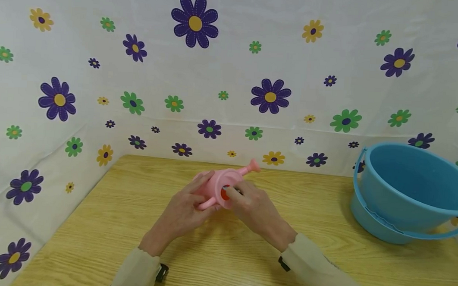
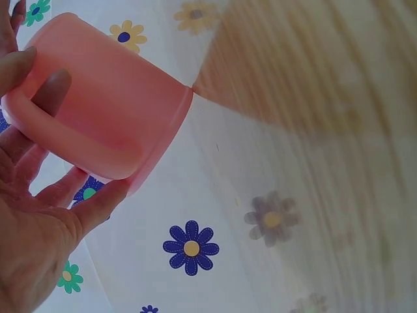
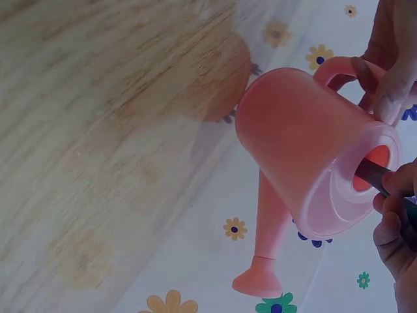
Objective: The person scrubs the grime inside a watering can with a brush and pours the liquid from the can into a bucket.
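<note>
A pink toy watering can is tipped over the wooden table, its round opening towards me and its spout pointing away to the right. My left hand grips it, with fingers around the curved handle and against the body. In the right wrist view, the can's base edge is right at the tabletop. My right hand pinches a slim dark tool, whose far end goes into the opening, where an orange-red inside shows. The inserted end of the tool is hidden, so I cannot tell its kind.
A large blue bucket with its handle hanging down stands at the right on the wooden table. A white flowered sheet covers the wall behind and to the left.
</note>
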{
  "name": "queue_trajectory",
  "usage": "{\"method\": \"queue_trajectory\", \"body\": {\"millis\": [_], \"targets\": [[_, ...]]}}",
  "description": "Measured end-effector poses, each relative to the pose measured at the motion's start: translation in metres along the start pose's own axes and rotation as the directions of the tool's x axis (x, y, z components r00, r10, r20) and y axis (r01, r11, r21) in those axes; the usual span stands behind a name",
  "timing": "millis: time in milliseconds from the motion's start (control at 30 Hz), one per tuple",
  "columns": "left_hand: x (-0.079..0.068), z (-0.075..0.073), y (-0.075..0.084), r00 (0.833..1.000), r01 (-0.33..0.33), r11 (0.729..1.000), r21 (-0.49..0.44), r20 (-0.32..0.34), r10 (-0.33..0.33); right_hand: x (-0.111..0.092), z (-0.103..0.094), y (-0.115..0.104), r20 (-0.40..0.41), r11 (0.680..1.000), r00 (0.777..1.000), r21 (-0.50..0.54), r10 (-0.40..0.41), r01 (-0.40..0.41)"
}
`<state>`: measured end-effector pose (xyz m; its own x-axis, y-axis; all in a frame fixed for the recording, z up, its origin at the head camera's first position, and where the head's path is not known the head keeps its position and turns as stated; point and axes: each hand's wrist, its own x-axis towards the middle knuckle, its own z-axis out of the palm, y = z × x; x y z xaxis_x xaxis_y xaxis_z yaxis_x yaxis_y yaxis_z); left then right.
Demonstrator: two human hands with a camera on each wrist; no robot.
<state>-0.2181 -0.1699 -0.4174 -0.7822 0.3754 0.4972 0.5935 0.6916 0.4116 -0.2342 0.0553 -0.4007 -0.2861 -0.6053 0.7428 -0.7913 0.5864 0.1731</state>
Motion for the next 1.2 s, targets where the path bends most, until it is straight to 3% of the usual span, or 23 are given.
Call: {"method": "queue_trajectory", "body": {"millis": [267, 367, 467, 567, 700, 900, 1033, 1200], "targets": [[0.001, 0.001, -0.002, 1.0, 0.0, 1.0, -0.016, -0.011, 0.0, -0.009, -0.012, -0.001, -0.04, 0.987, 0.996, 0.142, 0.078, -0.072], [0.001, 0.001, -0.001, 1.0, 0.017, 1.0, -0.02, -0.008, -0.017, -0.012, -0.014, -0.003, -0.047, 0.959, 0.988, 0.251, 0.144, -0.128], [0.001, 0.0, 0.0, 0.999, 0.037, 0.999, -0.022, -0.001, -0.037, -0.013, -0.016, -0.005, -0.028, 0.911, 0.973, 0.358, 0.231, -0.206], [0.001, 0.0, 0.0, 0.999, 0.043, 0.999, -0.02, 0.004, -0.043, -0.014, -0.019, -0.006, 0.012, 0.833, 0.939, 0.456, 0.344, -0.311], [0.001, 0.0, 0.0, 0.999, 0.042, 0.999, -0.016, 0.002, -0.042, -0.012, -0.025, -0.007, 0.075, 0.721, 0.875, 0.535, 0.479, -0.44], [0.001, -0.001, 0.001, 0.998, 0.055, 0.998, -0.028, 0.003, -0.055, -0.01, -0.032, -0.009, 0.164, 0.592, 0.787, 0.573, 0.595, -0.567], [0.001, -0.001, 0.001, 0.998, 0.063, 0.998, -0.03, 0.006, -0.062, -0.01, -0.034, -0.01, 0.194, 0.56, 0.748, 0.552, 0.635, -0.618], [0.001, -0.001, 0.0, 0.998, 0.057, 0.998, -0.022, 0.0, -0.057, -0.011, -0.034, -0.009, 0.184, 0.566, 0.748, 0.547, 0.638, -0.617]]}}
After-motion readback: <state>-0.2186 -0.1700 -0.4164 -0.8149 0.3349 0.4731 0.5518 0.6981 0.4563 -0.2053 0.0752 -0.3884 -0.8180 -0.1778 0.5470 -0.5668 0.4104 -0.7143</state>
